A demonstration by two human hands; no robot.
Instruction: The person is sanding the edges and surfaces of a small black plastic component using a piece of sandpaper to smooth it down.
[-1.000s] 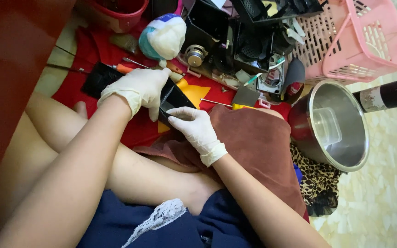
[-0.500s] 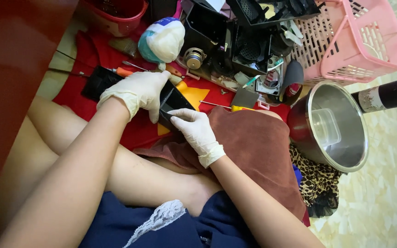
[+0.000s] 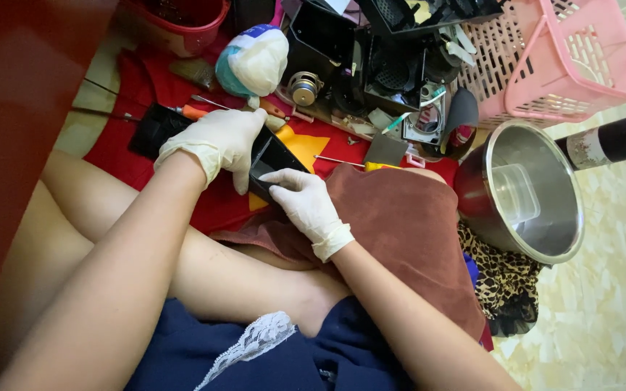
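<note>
Both my hands wear white gloves. My left hand [image 3: 219, 145] grips a small black box-shaped plastic part [image 3: 273, 158] from above. My right hand [image 3: 306, 206] rests its fingers on the near edge of the same part, over a brown cloth [image 3: 400, 232] that lies across my knee. The part sits above a red cloth with a yellow patch [image 3: 306, 147].
A steel pot [image 3: 537, 239] with a clear plastic cup inside stands at the right, a dark bottle [image 3: 614, 141] beyond it. A pink basket [image 3: 566, 65], black machine parts [image 3: 385, 65], a wrapped white-and-teal bundle [image 3: 255, 61], screwdrivers [image 3: 201, 112] and a red bucket [image 3: 182, 32] crowd the far side.
My right hand has slid slightly along the black part's edge; my left hand keeps its grip in place.
</note>
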